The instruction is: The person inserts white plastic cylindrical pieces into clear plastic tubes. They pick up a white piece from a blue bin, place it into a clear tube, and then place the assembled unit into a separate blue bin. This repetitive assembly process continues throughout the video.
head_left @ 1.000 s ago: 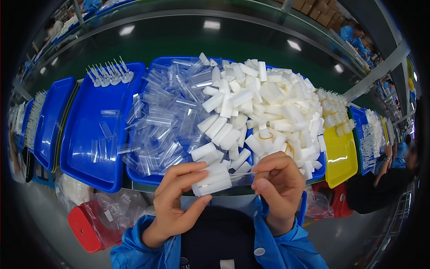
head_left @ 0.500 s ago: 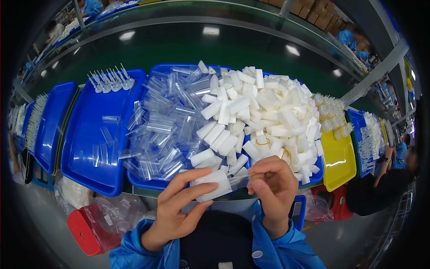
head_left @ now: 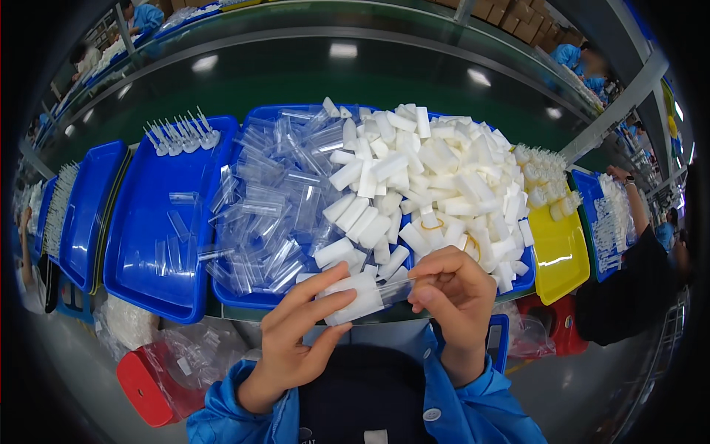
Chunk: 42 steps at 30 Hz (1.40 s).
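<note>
My left hand [head_left: 294,337] is closed around white foam-like blocks [head_left: 356,297], fingers above and thumb below; how many it holds is hard to tell. Between the thumb and fingertips of my right hand [head_left: 460,305] is the far end of a clear plastic sleeve [head_left: 396,291]. The sleeve meets the right end of the white piece, and its near edge seems to overlap it. Just beyond my hands, a large blue tray [head_left: 248,297] bears a heap of clear sleeves [head_left: 262,203] on the left and a pile of white blocks [head_left: 458,177] on the right.
On the left, a blue tray [head_left: 140,244] carries a few clear sleeves and several white stemmed parts [head_left: 181,137]. To the right is a yellow tray [head_left: 560,251] beside cream-coloured parts. A green conveyor [head_left: 355,78] runs behind. Red stools [head_left: 144,385] stand below; a co-worker's arm [head_left: 636,207] reaches in at right.
My right hand has shifted slightly up, still pinching the sleeve, and the left keeps its hold on the white blocks. The co-worker's arm at the right has risen toward their tray.
</note>
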Tool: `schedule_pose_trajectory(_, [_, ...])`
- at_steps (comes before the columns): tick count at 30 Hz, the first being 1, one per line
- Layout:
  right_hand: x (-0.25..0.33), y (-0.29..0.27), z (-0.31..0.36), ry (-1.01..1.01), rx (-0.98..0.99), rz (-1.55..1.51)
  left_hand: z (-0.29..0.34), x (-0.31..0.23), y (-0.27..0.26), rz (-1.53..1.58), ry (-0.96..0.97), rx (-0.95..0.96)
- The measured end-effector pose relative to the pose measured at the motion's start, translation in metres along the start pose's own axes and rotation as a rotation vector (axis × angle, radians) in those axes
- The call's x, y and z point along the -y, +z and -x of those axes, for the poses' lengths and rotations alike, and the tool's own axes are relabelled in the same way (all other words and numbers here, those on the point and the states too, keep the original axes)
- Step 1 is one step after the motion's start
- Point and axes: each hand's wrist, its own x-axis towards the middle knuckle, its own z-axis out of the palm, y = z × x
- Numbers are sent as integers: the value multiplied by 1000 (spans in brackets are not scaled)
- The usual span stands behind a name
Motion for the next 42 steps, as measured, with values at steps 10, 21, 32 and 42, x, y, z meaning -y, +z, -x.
schedule_pose_trajectory(10, [-2, -1, 0, -38, 66, -47, -3, 0, -4, -61, 38, 13])
schedule_pose_trajectory(21, [-3, 1, -1, -5, 111, -131, -2, 2, -8, -84, 60, 82])
schedule_pose_trajectory(32, [-3, 11, -2, -274, 60, 610, 0, 4, 8, -172, 100, -76])
schedule_pose_trajectory(42, [-5, 40, -4, -300, 31, 804, -1, 12, 13, -454, 255, -165])
